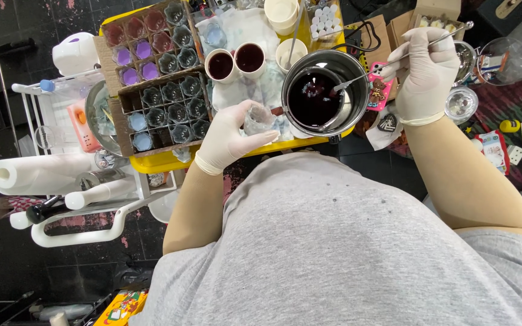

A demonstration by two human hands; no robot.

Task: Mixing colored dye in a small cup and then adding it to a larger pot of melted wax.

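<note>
**Gloved hands at the pot of dark liquid**

The right hand, gloved, is closed in a pinch around a long metal spoon whose bowl dips into the dark liquid of the steel pot on the yellow table. The forearm reaches in from the right, wrist bent down. The left hand curls its fingers around a small clear glass cup, held just beside the pot's near rim.

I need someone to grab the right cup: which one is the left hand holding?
Find the yellow table, then the steel pot of dark liquid. Just left of it, the gloved left hand grips a small clear glass cup, empty, unlike the two white cups of dark liquid behind.
</note>
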